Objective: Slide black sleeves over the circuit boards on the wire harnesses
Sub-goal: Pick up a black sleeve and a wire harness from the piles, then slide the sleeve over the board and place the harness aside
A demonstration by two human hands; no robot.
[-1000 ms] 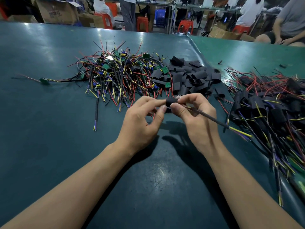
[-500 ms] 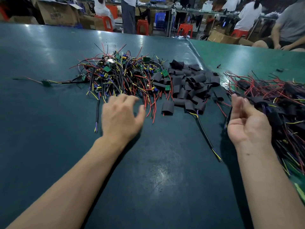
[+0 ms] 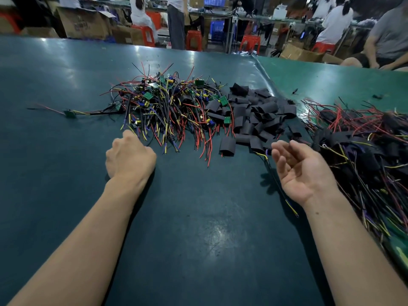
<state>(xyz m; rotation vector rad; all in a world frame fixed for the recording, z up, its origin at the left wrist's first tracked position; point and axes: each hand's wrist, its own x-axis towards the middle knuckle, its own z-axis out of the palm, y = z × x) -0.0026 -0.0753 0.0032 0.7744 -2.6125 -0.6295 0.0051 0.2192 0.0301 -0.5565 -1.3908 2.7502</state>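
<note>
My left hand [image 3: 130, 155] is curled, back up, at the near edge of the bare harness pile [image 3: 167, 107]; whether it holds a wire I cannot tell. My right hand [image 3: 302, 171] is palm up, relaxed, holding nothing. The black sleeves [image 3: 254, 113] lie between the hands, further back; the sleeved harnesses [image 3: 364, 140] are piled at the right.

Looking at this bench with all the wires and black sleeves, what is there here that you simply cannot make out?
- Left hand, head view: its fingers curl under, behind its own back, so whether they pinch a wire is hidden.
- Pile of finished harnesses: cut off by the right edge.
- Circuit boards in the tangle of wires: parts and markings too small.
- Cardboard box: its print is blurred.
- Right hand: palm up, holding nothing.
</note>
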